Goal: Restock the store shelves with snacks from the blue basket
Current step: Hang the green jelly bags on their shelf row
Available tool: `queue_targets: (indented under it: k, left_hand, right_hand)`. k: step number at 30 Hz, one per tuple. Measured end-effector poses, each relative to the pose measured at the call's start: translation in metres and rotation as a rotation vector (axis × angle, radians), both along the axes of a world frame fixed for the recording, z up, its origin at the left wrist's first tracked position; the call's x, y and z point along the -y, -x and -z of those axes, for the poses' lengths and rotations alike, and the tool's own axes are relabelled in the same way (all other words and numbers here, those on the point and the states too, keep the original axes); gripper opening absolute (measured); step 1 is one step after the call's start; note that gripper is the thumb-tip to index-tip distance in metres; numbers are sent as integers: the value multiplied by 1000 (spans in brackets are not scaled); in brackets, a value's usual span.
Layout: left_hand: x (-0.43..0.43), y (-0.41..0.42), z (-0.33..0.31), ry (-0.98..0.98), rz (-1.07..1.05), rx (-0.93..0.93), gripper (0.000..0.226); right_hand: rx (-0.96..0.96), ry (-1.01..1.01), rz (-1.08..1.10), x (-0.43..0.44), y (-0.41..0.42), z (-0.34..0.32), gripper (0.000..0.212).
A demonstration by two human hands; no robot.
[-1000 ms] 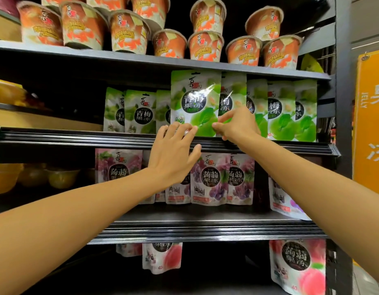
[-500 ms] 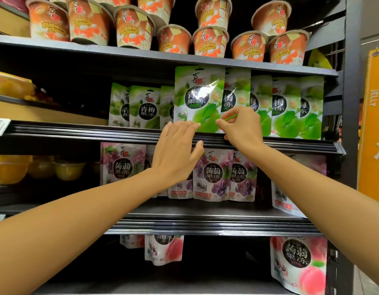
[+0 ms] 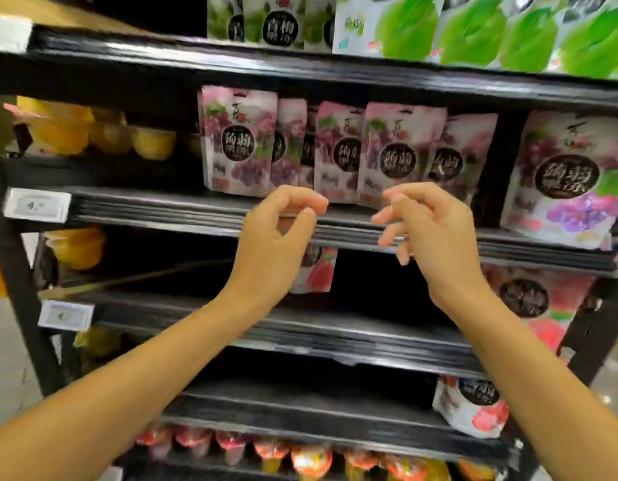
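Blurred shelves point(image 3: 161, 213); left hand point(image 3: 276, 244) half hides a pink pouch point(image 3: 320, 274)

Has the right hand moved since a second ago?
Yes, the right hand dropped from the green pouches to the shelf edge under the purple pouches.

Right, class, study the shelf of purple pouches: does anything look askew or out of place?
Yes. The large purple pouch at the right stands apart from the purple pouch row, with a dark gap between, and it leans, lower edge at the shelf lip. The row's pouches also overlap unevenly.
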State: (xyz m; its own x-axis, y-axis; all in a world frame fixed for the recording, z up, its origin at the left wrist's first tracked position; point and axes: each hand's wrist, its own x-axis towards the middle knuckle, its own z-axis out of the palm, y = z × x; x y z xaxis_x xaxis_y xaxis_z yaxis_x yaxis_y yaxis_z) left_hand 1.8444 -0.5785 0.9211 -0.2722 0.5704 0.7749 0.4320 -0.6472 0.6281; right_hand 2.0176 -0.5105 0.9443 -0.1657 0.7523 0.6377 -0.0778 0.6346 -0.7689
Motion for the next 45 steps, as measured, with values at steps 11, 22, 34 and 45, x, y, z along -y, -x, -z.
queue_targets:
  k: [11,22,34,45]
  left_hand:
    - [95,62,333,875,263,344,26]
    - [227,80,708,1365,34,565,16]
    - [235,21,955,1698,-113,803,25]
    - [165,-47,1076,1913,-298,1275,48]
  right_hand:
    - [258,751,141,105,57,332,12]
    - [374,1361,349,233,49,719,19]
    - [698,1511,450,222,16,988,21]
    - [1294,1158,147,157,-13,1094,66]
